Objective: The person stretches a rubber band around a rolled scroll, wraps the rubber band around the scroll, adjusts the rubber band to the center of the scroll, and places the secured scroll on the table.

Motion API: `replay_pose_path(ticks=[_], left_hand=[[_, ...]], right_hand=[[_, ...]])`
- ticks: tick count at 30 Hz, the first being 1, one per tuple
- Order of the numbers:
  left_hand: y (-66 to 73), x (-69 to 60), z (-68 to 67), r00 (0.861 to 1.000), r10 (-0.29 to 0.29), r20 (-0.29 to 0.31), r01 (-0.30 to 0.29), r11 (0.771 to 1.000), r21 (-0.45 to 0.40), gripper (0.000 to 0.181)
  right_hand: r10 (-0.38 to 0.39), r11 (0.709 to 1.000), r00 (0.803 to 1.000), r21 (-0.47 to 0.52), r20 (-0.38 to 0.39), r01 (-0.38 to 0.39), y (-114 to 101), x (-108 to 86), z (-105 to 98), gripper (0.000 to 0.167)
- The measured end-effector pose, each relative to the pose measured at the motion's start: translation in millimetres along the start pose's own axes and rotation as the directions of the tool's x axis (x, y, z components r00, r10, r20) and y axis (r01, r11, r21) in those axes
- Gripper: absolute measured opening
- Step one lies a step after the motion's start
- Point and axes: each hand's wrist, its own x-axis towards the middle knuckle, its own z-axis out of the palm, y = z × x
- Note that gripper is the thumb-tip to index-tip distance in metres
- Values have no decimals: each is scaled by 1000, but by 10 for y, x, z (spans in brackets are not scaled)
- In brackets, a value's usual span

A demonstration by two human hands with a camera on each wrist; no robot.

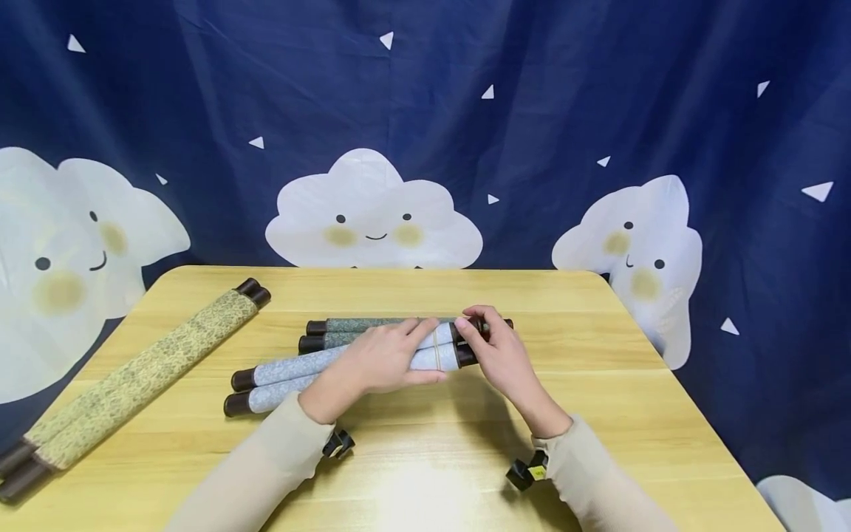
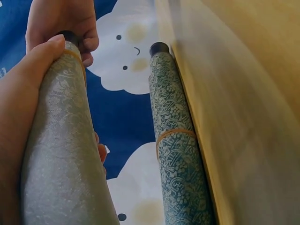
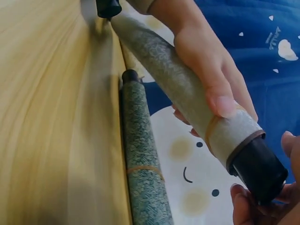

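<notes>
A pale blue patterned scroll (image 1: 299,363), rolled from both ends into two rolls with dark end knobs, is held tilted above the table. My left hand (image 1: 379,358) grips it from above near its right end, thumb along the near side, close to a tan rubber band (image 1: 436,347) round both rolls. At that right end my right hand (image 1: 503,362) has thumb and fingers about the dark knobs (image 3: 260,171). Just behind lies a green patterned scroll (image 2: 180,164), partly hidden by the blue one and my hands, with its own rubber band (image 3: 146,168).
A yellow-green patterned scroll (image 1: 153,369) with dark knobs lies slanted along the table's left side. The wooden table (image 1: 598,414) ends at a dark blue curtain (image 1: 425,74) printed with clouds. Small black devices (image 1: 339,444) are strapped at both wrists.
</notes>
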Motion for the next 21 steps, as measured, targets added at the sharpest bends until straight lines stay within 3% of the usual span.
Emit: replay_pose_path(ticks=[10,16,21], left_hand=[[86,3,93,1000,28,-7,-27,997,71,89],[106,-4,108,1000,27,4,-27,999,44,93],[143,0,98,999,47,-7,-47,998,38,103]], right_hand=[[13,998,996,-64,-89,-19,109,-4,160,40],[-69,989,988,-142,-138,49,124,-8,209,29],[-130,974,980,-206,-152,97,129,-21,232,30]])
